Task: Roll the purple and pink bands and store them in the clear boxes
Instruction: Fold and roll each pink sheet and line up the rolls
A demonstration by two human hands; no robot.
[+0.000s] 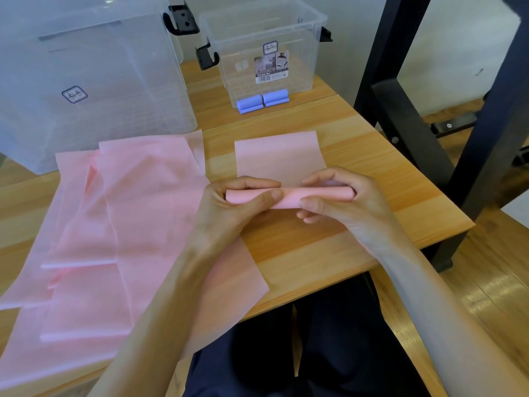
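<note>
Fingers of left hand (pixel 229 206) and right hand (pixel 337 199) curl clamped around the pink band roll (pixel 289 197).

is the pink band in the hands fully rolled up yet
Partly rolled: both hands, left hand and right hand, grip the pink band, whose flat tail lies beyond.

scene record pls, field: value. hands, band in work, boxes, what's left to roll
left hand: grips the left end of the pink roll
right hand: grips the right end
roll state: part rolled, flat tail lies toward the boxes
small clear box: two purple rolls on its floor
large clear box: contents not discernible
unrolled: pile of pink bands at left on the wooden table
</note>
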